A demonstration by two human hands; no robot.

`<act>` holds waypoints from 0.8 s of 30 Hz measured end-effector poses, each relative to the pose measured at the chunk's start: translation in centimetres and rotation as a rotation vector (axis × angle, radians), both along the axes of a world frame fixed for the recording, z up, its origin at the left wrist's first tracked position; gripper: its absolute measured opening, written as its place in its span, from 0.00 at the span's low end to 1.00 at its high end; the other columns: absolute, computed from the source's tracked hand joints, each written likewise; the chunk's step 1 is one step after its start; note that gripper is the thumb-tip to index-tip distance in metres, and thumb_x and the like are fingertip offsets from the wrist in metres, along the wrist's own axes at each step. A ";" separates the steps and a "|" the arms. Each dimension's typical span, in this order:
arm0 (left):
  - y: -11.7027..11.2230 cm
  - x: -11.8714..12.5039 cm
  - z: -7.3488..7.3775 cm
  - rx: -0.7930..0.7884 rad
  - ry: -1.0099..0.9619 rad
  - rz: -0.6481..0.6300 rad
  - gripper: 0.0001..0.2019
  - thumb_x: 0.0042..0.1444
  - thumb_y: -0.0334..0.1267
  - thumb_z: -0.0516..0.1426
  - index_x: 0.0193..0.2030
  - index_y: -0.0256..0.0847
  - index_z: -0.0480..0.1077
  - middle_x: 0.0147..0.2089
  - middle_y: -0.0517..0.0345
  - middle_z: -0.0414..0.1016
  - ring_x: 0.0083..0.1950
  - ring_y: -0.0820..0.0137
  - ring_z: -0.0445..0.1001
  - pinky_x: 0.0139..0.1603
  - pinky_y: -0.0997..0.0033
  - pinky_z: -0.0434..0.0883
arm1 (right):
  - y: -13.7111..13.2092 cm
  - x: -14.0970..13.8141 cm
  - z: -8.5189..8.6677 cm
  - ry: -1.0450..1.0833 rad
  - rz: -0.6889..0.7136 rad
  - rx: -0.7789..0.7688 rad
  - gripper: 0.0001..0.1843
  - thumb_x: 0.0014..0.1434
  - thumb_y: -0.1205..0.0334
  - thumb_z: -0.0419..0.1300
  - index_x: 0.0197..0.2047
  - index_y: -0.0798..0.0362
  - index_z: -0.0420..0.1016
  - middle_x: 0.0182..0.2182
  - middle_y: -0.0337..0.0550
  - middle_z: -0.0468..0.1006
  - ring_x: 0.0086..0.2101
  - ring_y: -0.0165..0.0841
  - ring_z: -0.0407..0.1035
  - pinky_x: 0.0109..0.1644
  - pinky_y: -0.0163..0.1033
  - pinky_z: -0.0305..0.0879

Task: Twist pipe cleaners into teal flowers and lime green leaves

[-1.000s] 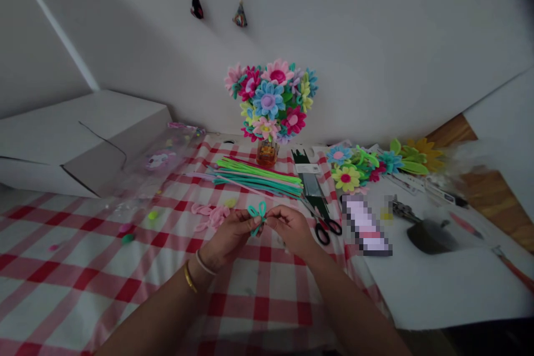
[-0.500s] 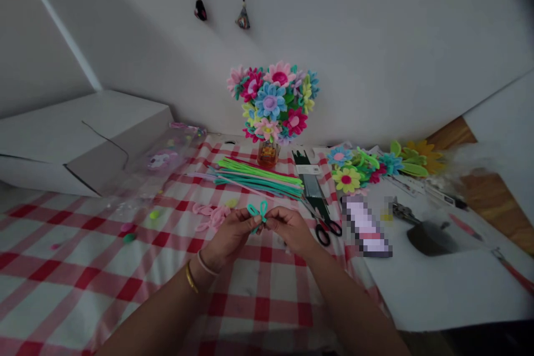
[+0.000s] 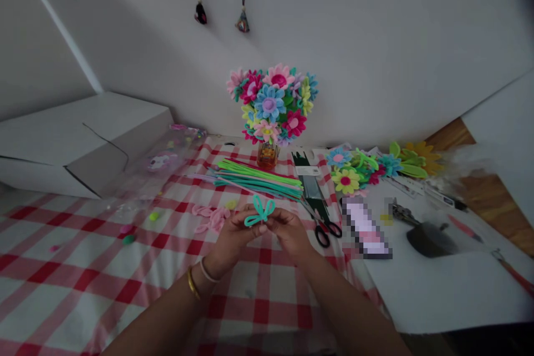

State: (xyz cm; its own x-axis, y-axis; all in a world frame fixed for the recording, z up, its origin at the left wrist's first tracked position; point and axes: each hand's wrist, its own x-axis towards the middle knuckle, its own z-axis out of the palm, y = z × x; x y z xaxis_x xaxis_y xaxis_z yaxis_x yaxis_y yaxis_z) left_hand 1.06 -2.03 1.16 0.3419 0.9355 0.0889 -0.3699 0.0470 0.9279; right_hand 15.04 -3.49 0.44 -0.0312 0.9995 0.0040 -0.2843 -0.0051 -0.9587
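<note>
Between my two hands is a teal pipe cleaner (image 3: 259, 212) bent into three loops that fan out from one base. My left hand (image 3: 237, 233) pinches it at the lower left, thumb on top. From the other side my right hand (image 3: 287, 231) grips the base with thumb and forefinger. Just left of my left hand lie pink looped pipe cleaners (image 3: 211, 218) on the checked cloth. Beyond my hands is a bundle of straight green, teal and pink pipe cleaners (image 3: 258, 178). Black-handled scissors (image 3: 322, 229) rest to the right of my right hand.
A glass jar (image 3: 267, 156) holds a bouquet of fuzzy flowers (image 3: 271, 101) by the wall. Dark green stems (image 3: 312, 186) lie beside it. More fuzzy flowers (image 3: 346, 178) and a glue gun (image 3: 425, 236) are at right. A white box (image 3: 83, 139) stands at left.
The teal pipe cleaner has turned, so three loops now face me instead of two upright ones. My hands stay close together in nearly the same place.
</note>
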 end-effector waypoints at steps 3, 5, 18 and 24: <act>0.0 0.1 -0.2 -0.007 0.042 0.084 0.06 0.37 0.33 0.64 0.26 0.40 0.75 0.31 0.59 0.71 0.35 0.71 0.66 0.41 0.69 0.63 | -0.3 -0.1 0.5 -0.078 0.039 -0.011 0.09 0.42 0.57 0.64 0.27 0.52 0.73 0.26 0.37 0.73 0.29 0.29 0.64 0.38 0.37 0.60; 0.0 0.0 -0.1 0.003 0.035 0.058 0.04 0.39 0.33 0.63 0.26 0.39 0.74 0.30 0.59 0.70 0.35 0.71 0.66 0.41 0.68 0.63 | -0.3 0.2 0.8 -0.107 0.023 -0.006 0.09 0.42 0.58 0.65 0.28 0.53 0.72 0.26 0.37 0.72 0.29 0.28 0.64 0.37 0.36 0.60; 0.1 -0.4 -0.1 0.052 0.113 -0.152 0.06 0.42 0.35 0.62 0.20 0.37 0.71 0.23 0.58 0.69 0.26 0.74 0.63 0.28 0.74 0.60 | -0.3 1.3 1.5 0.140 0.141 -0.064 0.08 0.46 0.60 0.60 0.22 0.54 0.69 0.19 0.37 0.66 0.24 0.28 0.61 0.32 0.36 0.59; 0.3 -0.2 -0.1 -0.047 0.002 -0.036 0.05 0.45 0.36 0.60 0.24 0.37 0.71 0.20 0.62 0.64 0.24 0.77 0.59 0.26 0.75 0.58 | -0.4 1.4 1.6 0.040 0.097 -0.021 0.04 0.46 0.63 0.59 0.23 0.54 0.71 0.21 0.38 0.69 0.26 0.28 0.62 0.35 0.36 0.58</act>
State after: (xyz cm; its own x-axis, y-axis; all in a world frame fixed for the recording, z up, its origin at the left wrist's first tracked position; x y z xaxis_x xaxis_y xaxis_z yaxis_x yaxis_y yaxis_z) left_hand 0.84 -1.72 1.04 0.3756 0.9257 0.0446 -0.3654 0.1037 0.9250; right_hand 16.45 -3.87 2.00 -0.1279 0.9917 -0.0142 -0.3194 -0.0547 -0.9460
